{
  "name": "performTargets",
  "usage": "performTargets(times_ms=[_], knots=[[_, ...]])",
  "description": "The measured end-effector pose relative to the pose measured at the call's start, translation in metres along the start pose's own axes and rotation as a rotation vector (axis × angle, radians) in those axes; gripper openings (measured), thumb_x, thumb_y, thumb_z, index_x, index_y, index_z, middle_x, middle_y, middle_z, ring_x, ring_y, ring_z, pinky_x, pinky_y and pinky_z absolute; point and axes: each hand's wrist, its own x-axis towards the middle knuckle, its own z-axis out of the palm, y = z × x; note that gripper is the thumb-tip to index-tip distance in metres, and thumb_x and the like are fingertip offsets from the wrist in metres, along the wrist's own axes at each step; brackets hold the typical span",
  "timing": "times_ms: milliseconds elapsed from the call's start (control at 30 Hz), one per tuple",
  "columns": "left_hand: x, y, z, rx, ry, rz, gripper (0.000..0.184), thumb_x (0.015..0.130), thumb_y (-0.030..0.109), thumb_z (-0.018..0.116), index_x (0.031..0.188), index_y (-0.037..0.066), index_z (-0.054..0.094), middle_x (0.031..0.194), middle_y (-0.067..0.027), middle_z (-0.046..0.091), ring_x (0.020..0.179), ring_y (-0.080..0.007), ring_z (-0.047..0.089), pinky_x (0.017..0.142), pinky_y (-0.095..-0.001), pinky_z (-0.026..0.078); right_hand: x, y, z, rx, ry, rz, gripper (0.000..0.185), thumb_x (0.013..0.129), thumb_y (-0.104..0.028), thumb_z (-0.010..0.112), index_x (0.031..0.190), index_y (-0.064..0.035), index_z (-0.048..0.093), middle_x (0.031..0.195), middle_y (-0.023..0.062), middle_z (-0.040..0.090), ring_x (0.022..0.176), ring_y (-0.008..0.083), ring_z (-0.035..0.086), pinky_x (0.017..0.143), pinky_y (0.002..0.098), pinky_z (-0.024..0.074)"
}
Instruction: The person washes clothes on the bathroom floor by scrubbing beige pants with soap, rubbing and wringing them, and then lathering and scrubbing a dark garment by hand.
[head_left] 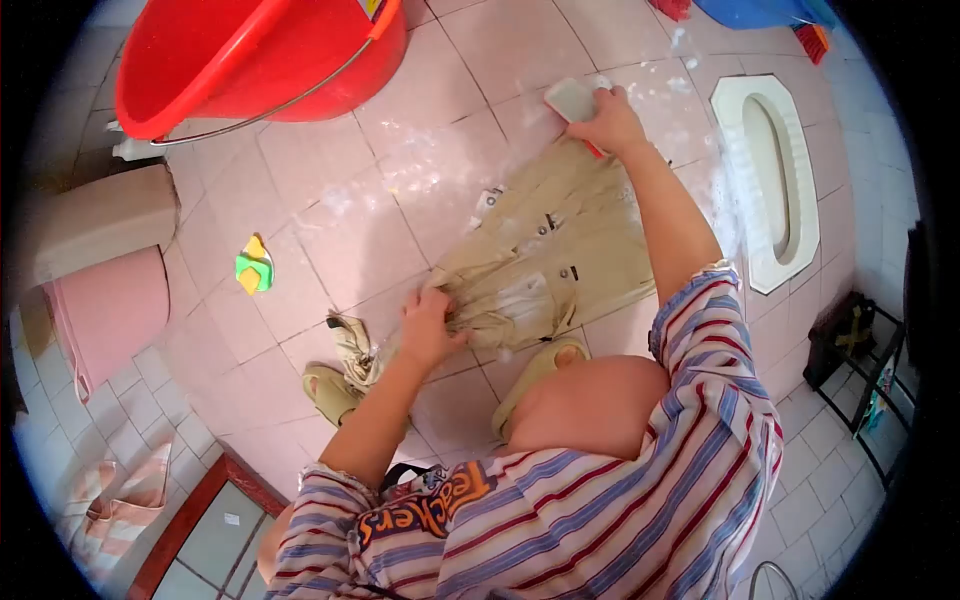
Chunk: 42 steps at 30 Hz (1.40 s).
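1. Nearest, olive slippers (330, 393) rest on the tiled floor (300, 345).
2. The left hand (430, 325) grasps the bunched near left part of a khaki garment (595, 235), spread flat on the floor just beyond the slippers.
3. The right hand (612, 122) grips a pale block (570, 103) with a red edge, at the garment's far end.
4. Left of these stands a red bucket (345, 70); a white squat toilet (800, 190) is at right.

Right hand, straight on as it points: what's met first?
Past the pale brush-like tool in the right hand, the way looks free over floor tiles to the picture's top edge; height is hard to judge.
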Motion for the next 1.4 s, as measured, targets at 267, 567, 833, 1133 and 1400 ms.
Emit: performTargets(times_ms=[267,567,833,1133,1400], knots=[[0.004,-0.028,0.015,-0.556,0.328,-0.138,0.029,0.074,0.003,0.066,0.100,0.003,0.052,0.099,-0.0153,0.047,0.094,-0.0340,0.048,0.081,-0.0402,0.041,0.048,0.027,-0.021,1.451,0.123,0.740,0.044,0.075,-0.026,0.069,0.104,0.0043,0.056,0.092,0.0125,0.063,0.081,0.0234,0.062,0.068,0.0371,0.0515],[0.009,-0.003,0.004,0.007,0.246,-0.179,0.032,0.083,0.015,0.061,0.112,0.006,0.052,0.114,-0.0186,0.046,0.099,-0.0389,0.052,0.080,-0.0445,0.046,-0.112,-0.112,0.030,0.535,-0.197,-0.168,0.055,0.079,-0.036,0.066,0.124,-0.0064,0.054,0.122,0.0186,0.055,0.111,0.0361,0.051,0.099,0.0436,0.0381],[0.015,-0.022,-0.003,-0.197,0.184,-0.348,0.026,0.090,0.027,0.051,0.088,0.001,0.055,0.091,-0.0218,0.059,0.087,-0.0408,0.055,0.073,-0.0466,0.043,-0.040,0.003,0.015,-0.055,0.003,-0.130,0.046,0.080,-0.044,0.058,0.123,-0.0289,0.059,0.091,0.0159,0.054,0.080,0.0317,0.057,0.067,0.0452,0.0482],[0.022,-0.035,0.013,-0.260,0.319,-0.418,0.029,0.092,0.033,0.048,0.087,0.005,0.056,0.083,-0.0202,0.062,0.081,-0.0412,0.058,0.067,-0.0499,0.043,-0.123,-0.101,0.043,0.193,-0.104,-0.464,0.050,0.077,-0.043,0.062,0.125,-0.0324,0.055,0.122,0.0145,0.053,0.107,0.0305,0.055,0.085,0.0476,0.0458],[0.018,-0.036,-0.022,-0.096,0.256,-0.497,0.029,0.092,0.033,0.049,0.084,0.006,0.054,0.081,-0.0209,0.061,0.079,-0.0419,0.057,0.066,-0.0502,0.043,-0.027,0.008,0.015,-0.061,-0.021,-0.001,0.049,0.080,-0.045,0.058,0.128,-0.0395,0.051,0.101,0.0151,0.056,0.087,0.0322,0.058,0.070,0.0427,0.0499]])
